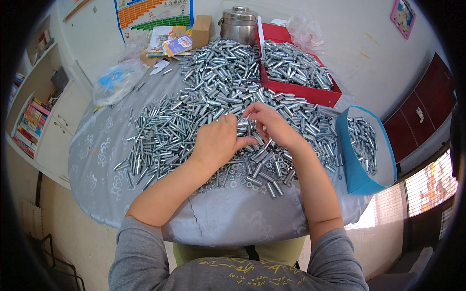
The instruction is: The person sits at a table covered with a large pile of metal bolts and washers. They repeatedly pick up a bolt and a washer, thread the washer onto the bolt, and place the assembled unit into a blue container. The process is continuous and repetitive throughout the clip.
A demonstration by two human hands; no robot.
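Over the middle of a heap of shiny metal fasteners, my two hands are close together. My left hand (217, 138) is closed, its thumb pointing right, around a silver metal bolt (243, 126) whose end sticks out toward the right. My right hand (270, 125) has its fingers curled around the free end of that bolt; what its fingertips pinch is partly hidden and too small to make out. Long thin bolts (160, 133) lie to the left of my hands. Metal sleeves (266, 182) and small nuts and washers (236, 174) are spread just in front of them.
A red box (301, 96) full of metal sleeves stands at the back right. A blue fabric bin (366, 183) with more fasteners is at the right edge. Behind are a steel pot (239, 24), booklets (170, 41) and a plastic bag (118, 83) on the grey tablecloth (102, 179).
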